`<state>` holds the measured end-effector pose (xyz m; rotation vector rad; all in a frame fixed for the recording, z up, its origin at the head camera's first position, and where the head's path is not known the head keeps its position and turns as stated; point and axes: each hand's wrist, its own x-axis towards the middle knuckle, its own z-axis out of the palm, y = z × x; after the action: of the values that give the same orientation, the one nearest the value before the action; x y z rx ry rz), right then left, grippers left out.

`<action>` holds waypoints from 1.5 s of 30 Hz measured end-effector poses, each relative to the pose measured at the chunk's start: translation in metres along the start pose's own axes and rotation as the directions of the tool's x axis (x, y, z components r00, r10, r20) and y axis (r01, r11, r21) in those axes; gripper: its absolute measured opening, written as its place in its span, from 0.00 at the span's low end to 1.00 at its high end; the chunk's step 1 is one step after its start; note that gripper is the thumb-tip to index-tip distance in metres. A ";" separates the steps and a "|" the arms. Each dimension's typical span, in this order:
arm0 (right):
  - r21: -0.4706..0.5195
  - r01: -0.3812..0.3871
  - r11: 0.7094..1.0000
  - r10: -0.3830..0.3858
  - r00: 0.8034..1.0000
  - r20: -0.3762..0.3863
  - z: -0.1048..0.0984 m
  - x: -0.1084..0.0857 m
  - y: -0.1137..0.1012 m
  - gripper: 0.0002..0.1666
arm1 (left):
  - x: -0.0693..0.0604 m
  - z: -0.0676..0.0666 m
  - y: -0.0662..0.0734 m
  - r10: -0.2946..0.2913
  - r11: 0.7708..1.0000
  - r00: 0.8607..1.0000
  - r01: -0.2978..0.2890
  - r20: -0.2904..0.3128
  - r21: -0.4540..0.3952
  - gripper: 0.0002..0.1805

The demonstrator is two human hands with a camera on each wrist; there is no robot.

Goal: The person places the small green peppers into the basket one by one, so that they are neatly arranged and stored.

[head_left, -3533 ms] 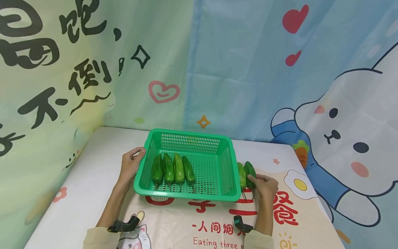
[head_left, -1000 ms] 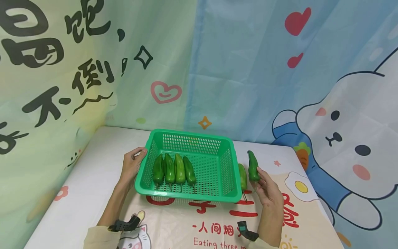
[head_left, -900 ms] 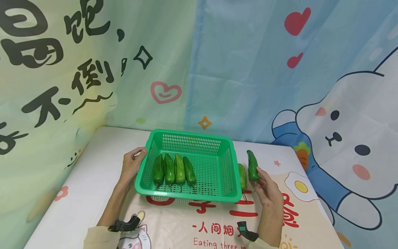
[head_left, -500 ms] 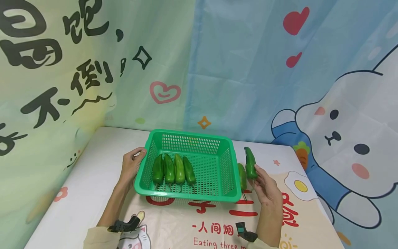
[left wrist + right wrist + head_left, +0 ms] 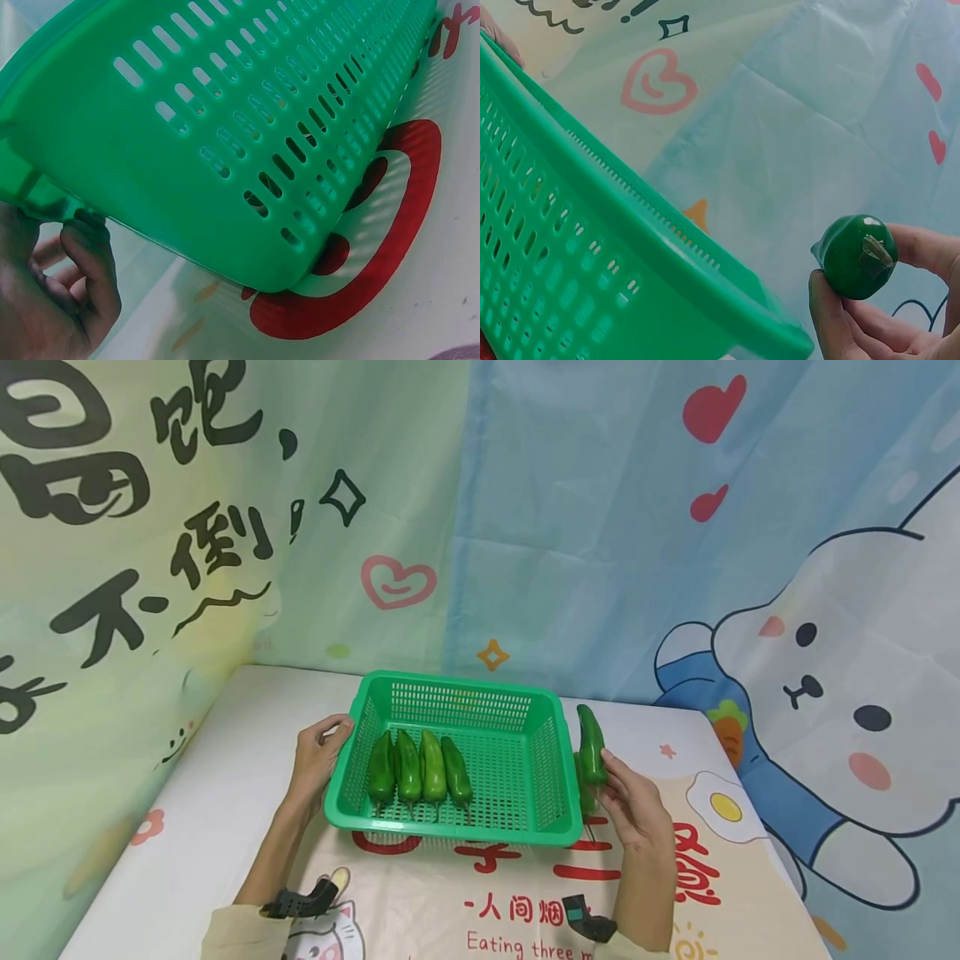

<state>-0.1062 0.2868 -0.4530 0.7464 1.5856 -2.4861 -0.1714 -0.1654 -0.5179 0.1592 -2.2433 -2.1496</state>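
My left hand [image 5: 317,758] grips the left rim of a green plastic basket [image 5: 450,832]; in the left wrist view the thumb and fingers pinch its edge. Inside, several green peppers [image 5: 432,768] lie side by side in the left half, stems toward me. My right hand [image 5: 637,797] pinches another green pepper [image 5: 591,745] between thumb and fingers, raised just outside the basket's right rim. In the right wrist view this pepper [image 5: 851,255] shows its stem end. Beneath it, one more pepper [image 5: 586,793] lies on the table, partly hidden behind the held one.
A white table [image 5: 195,793] carries a beige printed mat [image 5: 420,902] with red lettering under the basket. Printed curtains [image 5: 540,527] hang close behind and along the sides. The basket's right half shows bare mesh floor.
My right hand has picked up the right-hand pepper from the table, lifted it, and moved it left toward the basket rim. The left hand and basket have stayed in place.
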 end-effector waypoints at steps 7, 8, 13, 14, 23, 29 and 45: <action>-0.031 0.016 0.999 -0.015 0.999 0.035 0.009 0.000 -0.002 0.12 | 0.000 0.000 0.001 0.011 1.000 1.000 -0.011 0.003 0.001 0.27; -0.032 0.018 0.999 -0.017 0.999 0.041 0.010 0.000 -0.001 0.12 | 0.000 0.001 0.001 0.011 1.000 1.000 -0.011 0.001 0.002 0.27; -0.045 0.021 0.999 -0.019 0.999 0.048 0.016 0.000 0.002 0.11 | -0.001 0.001 0.001 0.013 1.000 1.000 -0.013 0.003 0.008 0.26; -0.050 0.023 0.998 -0.021 0.999 0.048 0.017 0.000 0.003 0.10 | -0.001 0.001 0.001 0.014 1.000 1.000 -0.014 0.002 0.009 0.26; -0.100 0.065 0.993 -0.056 0.994 0.096 0.031 0.000 0.002 0.06 | -0.002 0.000 0.001 0.019 1.000 1.000 -0.019 0.006 0.006 0.27; -0.118 0.084 0.989 -0.069 0.990 0.120 0.044 0.001 0.003 0.14 | -0.001 0.000 0.001 0.015 1.000 1.000 -0.016 0.008 0.008 0.27; -0.245 0.152 0.958 -0.120 0.983 0.141 0.075 0.007 0.019 0.26 | -0.001 0.001 0.000 0.013 1.000 1.000 -0.013 -0.001 0.011 0.26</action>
<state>-0.1321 0.2140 -0.4465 0.4510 1.9183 -2.2979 -0.1707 -0.1649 -0.5180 0.1458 -2.2488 -2.1308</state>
